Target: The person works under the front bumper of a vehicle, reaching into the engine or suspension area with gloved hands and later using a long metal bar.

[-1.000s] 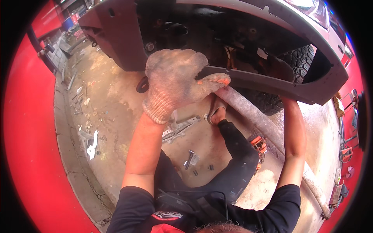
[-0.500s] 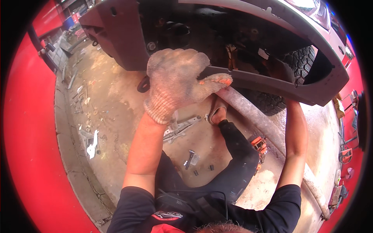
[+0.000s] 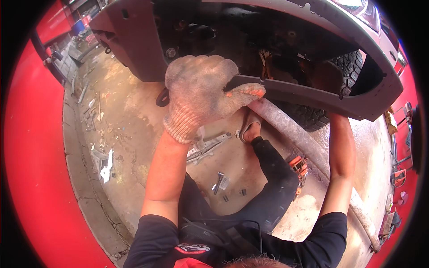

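My left hand (image 3: 203, 87), in a soiled grey knit glove with orange patches, lies over the lower edge of the dark bumper (image 3: 366, 105), its fingers curled and thumb stretched right along the lip. My right hand goes up behind the bumper's lower right part; its bare forearm (image 3: 339, 147) shows, but the fingers are hidden. Behind the bumper are a dark underside with bolts (image 3: 170, 52) and a treaded tyre (image 3: 350, 71). A long grimy pale tube (image 3: 290, 129) runs diagonally below the bumper to the lower right.
My bent leg and sandalled foot (image 3: 250, 129) are beneath. Metal parts (image 3: 208, 147), a tool (image 3: 219, 183) and small sockets lie on the concrete floor (image 3: 120, 187), with an orange object (image 3: 298, 166) by my knee. Red panels (image 3: 35, 147) and a cracked concrete strip border the left.
My right forearm has shifted slightly rightward. My gloved left hand moved slightly right, then back left and a little up, staying on the bumper's edge.
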